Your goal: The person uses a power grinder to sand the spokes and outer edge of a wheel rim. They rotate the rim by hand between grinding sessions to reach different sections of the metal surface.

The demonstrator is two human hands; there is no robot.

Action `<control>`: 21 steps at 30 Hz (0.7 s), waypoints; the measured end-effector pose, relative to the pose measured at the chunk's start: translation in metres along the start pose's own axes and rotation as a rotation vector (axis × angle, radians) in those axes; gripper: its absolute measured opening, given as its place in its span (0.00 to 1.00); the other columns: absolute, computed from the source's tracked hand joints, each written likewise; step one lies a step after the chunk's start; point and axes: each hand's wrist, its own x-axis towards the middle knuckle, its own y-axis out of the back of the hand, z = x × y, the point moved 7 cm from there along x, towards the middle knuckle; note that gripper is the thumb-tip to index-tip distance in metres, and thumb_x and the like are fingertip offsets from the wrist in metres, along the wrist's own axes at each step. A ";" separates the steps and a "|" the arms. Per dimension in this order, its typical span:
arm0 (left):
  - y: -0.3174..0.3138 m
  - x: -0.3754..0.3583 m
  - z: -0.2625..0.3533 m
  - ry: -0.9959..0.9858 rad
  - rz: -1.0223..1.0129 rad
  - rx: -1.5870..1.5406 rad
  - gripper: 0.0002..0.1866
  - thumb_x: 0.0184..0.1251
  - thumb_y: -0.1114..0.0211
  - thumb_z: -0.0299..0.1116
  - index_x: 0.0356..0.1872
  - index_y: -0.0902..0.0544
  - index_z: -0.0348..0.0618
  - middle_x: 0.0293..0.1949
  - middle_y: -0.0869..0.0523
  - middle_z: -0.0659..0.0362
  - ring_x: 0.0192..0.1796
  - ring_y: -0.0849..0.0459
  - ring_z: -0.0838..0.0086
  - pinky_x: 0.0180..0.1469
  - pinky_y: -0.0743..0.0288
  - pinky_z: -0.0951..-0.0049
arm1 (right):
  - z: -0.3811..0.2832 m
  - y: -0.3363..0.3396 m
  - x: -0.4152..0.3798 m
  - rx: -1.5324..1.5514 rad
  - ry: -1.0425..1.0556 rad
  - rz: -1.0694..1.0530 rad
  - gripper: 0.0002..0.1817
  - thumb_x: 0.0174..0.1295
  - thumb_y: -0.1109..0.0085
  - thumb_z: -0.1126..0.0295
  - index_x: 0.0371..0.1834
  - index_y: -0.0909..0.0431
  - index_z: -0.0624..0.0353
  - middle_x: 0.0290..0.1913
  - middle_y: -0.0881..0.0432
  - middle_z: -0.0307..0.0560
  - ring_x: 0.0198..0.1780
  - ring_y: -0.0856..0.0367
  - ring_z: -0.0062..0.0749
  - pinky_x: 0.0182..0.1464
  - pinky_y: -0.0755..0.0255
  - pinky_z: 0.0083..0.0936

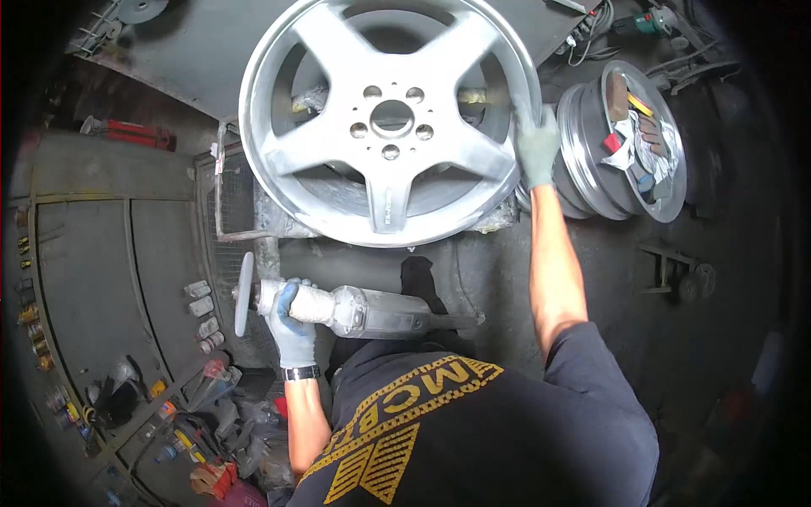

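A silver five-spoke alloy wheel (391, 173) lies face up in front of me, its surface dusty and matt. My right hand (538, 150), in a grey glove, grips the right edge of its rim. My left hand (294, 328), in a grey and blue glove, is wrapped round the front part of a power sander (384, 313). The sander lies level, close to my body and below the wheel. Its round disc (244, 294) points left, apart from the wheel. Part of the grip is hidden by my fingers.
At right stand more wheel rims (596, 152), the outer one holding cloths and sanding blocks. A green power tool (646, 23) and cables lie at top right. A red tool (131, 133) is at upper left. Several cans (203, 308) and bags (245, 422) are at left.
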 end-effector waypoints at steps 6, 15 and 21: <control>-0.003 0.013 0.017 -0.108 -0.117 0.100 0.08 0.71 0.35 0.25 0.46 0.15 0.32 0.44 0.13 0.52 0.47 0.10 0.64 0.57 0.15 0.62 | 0.039 -0.002 -0.105 0.034 -0.268 0.291 0.33 0.71 0.33 0.44 0.53 0.15 0.72 0.43 0.11 0.66 0.48 0.11 0.52 0.53 0.22 0.43; -0.004 0.023 0.007 0.026 -0.319 -0.007 0.03 0.69 0.34 0.18 0.40 0.16 0.37 0.43 0.15 0.57 0.49 0.13 0.69 0.57 0.16 0.64 | 0.054 -0.011 -0.253 -0.091 -0.268 -0.225 0.27 0.78 0.44 0.49 0.49 0.19 0.71 0.40 0.11 0.65 0.43 0.12 0.52 0.49 0.22 0.47; -0.041 0.011 0.012 -0.202 -0.669 0.211 0.08 0.68 0.37 0.16 0.45 0.15 0.33 0.48 0.16 0.55 0.52 0.13 0.66 0.61 0.15 0.64 | -0.025 0.007 -0.512 0.380 -0.939 -0.885 0.41 0.81 0.53 0.37 0.71 0.22 0.69 0.68 0.17 0.58 0.71 0.24 0.39 0.76 0.37 0.29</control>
